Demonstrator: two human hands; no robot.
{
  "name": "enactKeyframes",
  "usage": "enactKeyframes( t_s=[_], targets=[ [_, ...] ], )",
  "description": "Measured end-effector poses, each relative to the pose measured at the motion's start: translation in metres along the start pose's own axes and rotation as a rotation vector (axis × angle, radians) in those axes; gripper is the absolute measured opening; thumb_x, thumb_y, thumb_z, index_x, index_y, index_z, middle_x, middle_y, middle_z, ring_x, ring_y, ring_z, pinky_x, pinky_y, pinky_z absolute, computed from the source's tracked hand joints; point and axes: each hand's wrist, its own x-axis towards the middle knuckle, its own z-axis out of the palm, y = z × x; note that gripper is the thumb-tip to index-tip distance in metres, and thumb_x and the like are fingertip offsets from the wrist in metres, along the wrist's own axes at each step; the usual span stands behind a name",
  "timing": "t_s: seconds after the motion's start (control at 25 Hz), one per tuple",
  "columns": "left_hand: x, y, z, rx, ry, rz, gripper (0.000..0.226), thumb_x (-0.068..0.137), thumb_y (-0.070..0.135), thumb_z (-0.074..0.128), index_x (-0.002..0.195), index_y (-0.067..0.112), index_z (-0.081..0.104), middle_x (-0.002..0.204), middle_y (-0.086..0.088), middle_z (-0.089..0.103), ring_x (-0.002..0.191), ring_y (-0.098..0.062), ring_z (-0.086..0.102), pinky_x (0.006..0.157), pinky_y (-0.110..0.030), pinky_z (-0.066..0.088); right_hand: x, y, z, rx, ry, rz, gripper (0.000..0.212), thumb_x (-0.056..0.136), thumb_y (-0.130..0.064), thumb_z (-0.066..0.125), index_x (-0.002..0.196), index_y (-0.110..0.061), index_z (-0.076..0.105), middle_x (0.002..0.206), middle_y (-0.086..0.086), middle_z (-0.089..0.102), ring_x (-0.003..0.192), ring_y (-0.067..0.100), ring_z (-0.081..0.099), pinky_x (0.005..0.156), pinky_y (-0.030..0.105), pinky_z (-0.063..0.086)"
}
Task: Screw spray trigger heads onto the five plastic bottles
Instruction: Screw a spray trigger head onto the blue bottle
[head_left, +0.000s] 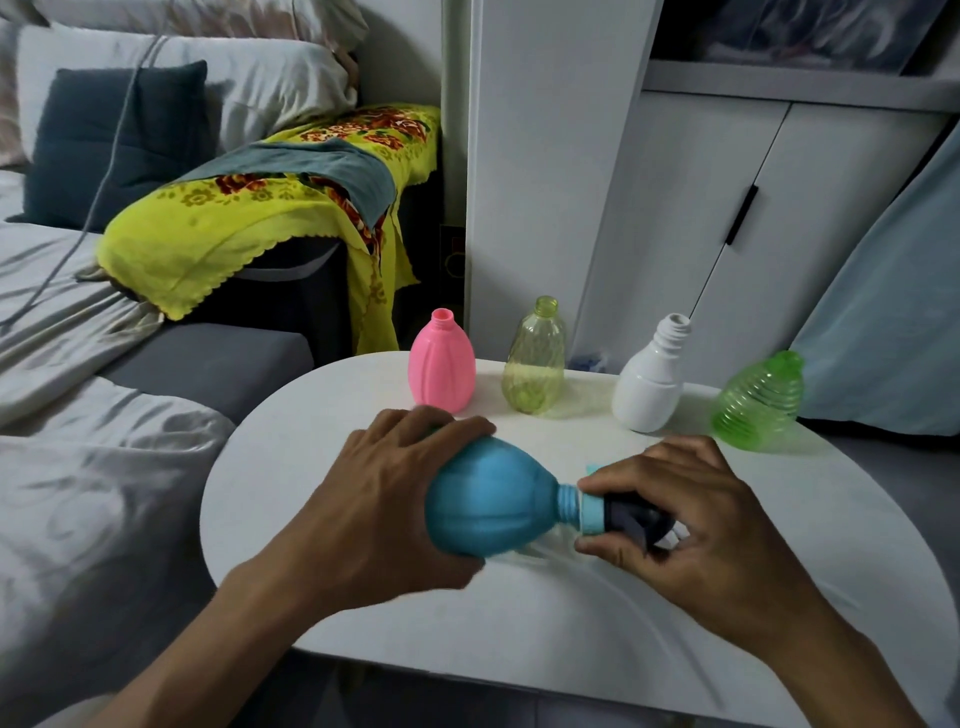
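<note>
My left hand grips a blue bottle held on its side above the white table, neck pointing right. My right hand pinches the light-blue collar of a dark spray trigger head at the bottle's threaded neck. Along the table's far edge stand a pink bottle, a clear yellow-green bottle, a white bottle and a ribbed green bottle, all with open necks. A clear dip tube runs under the blue bottle, blurred.
A grey sofa with pale sheets lies left of the table. A yellow floral cloth drapes a dark box behind. White cabinet doors stand at the back, and a pale blue curtain hangs at right.
</note>
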Motion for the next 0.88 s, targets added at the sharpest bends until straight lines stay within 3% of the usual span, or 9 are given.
enactKeyframes(
  t_s=[0.08,0.16,0.32,0.52,0.68,0.8,0.88],
  targets=[
    [0.002,-0.002,-0.003,0.027,0.079,-0.014,0.093,0.055,0.055,0.081,0.137,0.024,0.051,0.125,0.003,0.056,0.106,-0.019,0.053,0.087,-0.038,0.05,-0.002,0.002,-0.004,0.15,0.061,0.185,0.043,0.066,-0.056,0.081,0.1,-0.034,0.067,0.093,-0.028,0.064,0.091,0.009,0.06,0.074,0.024,0.055],
    [0.002,-0.002,-0.003,0.02,0.113,-0.02,0.092,0.056,0.051,0.083,0.137,0.021,0.052,0.125,-0.001,0.056,0.107,-0.021,0.054,0.087,-0.04,0.052,-0.003,0.003,-0.003,0.161,0.104,0.22,0.043,0.065,-0.052,0.082,0.102,-0.036,0.067,0.092,-0.028,0.064,0.09,0.011,0.06,0.073,0.019,0.052],
    [0.001,0.004,0.004,0.05,0.114,0.013,0.092,0.059,0.054,0.083,0.139,0.021,0.05,0.13,-0.001,0.054,0.114,-0.021,0.05,0.089,-0.039,0.052,-0.001,-0.004,0.01,0.028,0.069,0.111,0.038,0.071,-0.047,0.079,0.101,-0.025,0.073,0.087,-0.018,0.062,0.081,0.012,0.053,0.067,0.031,0.046],
    [0.001,0.006,0.008,0.033,0.134,0.061,0.092,0.059,0.053,0.083,0.139,0.023,0.048,0.131,0.0,0.052,0.116,-0.02,0.047,0.09,-0.035,0.051,-0.002,-0.005,0.012,0.003,0.12,0.052,0.036,0.069,-0.039,0.079,0.099,-0.019,0.074,0.088,-0.021,0.059,0.083,0.005,0.051,0.064,0.035,0.051],
    [0.001,0.006,0.008,0.03,0.184,0.064,0.092,0.059,0.05,0.085,0.139,0.022,0.048,0.132,-0.002,0.052,0.12,-0.023,0.046,0.093,-0.036,0.048,-0.004,-0.007,0.017,0.284,0.128,0.2,0.034,0.074,-0.045,0.079,0.102,-0.028,0.069,0.096,-0.014,0.066,0.091,0.011,0.063,0.074,0.023,0.05],
    [0.001,0.007,0.008,0.073,0.215,0.073,0.091,0.059,0.047,0.085,0.138,0.02,0.05,0.133,-0.005,0.051,0.122,-0.027,0.045,0.095,-0.037,0.046,-0.004,-0.015,0.022,0.526,0.159,0.41,0.033,0.077,-0.054,0.072,0.104,-0.04,0.058,0.087,-0.006,0.064,0.074,0.012,0.066,0.066,0.025,0.054],
    [0.0,0.008,0.009,0.109,0.225,0.087,0.09,0.059,0.044,0.085,0.138,0.019,0.051,0.133,-0.009,0.052,0.121,-0.029,0.045,0.096,-0.038,0.045,-0.003,-0.018,0.025,0.627,0.141,0.488,0.028,0.082,-0.053,0.069,0.102,-0.037,0.057,0.078,0.001,0.063,0.062,0.015,0.064,0.057,0.027,0.054]
  ],
)
